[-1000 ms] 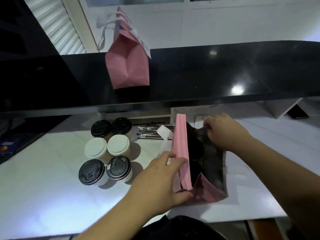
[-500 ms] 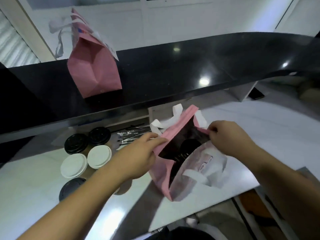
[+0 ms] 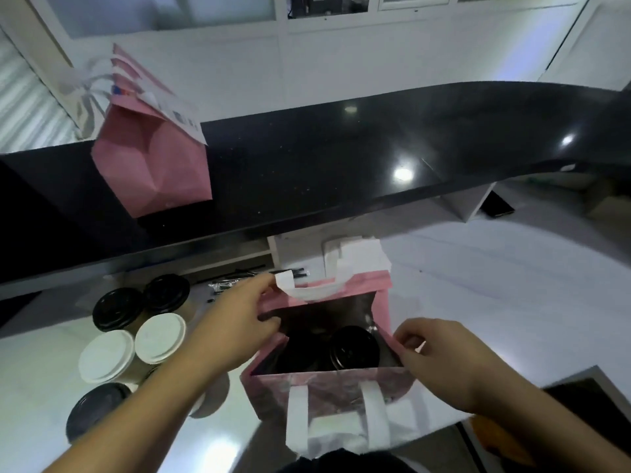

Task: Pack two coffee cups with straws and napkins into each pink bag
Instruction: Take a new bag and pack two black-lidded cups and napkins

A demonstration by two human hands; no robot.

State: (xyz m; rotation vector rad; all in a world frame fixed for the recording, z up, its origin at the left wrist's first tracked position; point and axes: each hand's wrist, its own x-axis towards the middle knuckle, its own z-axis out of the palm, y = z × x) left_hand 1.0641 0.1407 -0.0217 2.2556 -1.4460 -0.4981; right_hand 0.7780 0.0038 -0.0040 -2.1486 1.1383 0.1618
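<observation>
Pink bag (image 3: 327, 390) stands at lower centre, mouth held wide: left hand (image 3: 228, 331) and right hand (image 3: 440, 361) each pinch a side rim. One black-lidded cup (image 3: 355, 349) shows inside; straws and napkins probably come next.

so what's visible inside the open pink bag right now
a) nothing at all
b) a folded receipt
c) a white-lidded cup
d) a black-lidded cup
d: a black cup lid shows inside the open pink bag, whose rim the left hand and right hand hold apart.
</observation>
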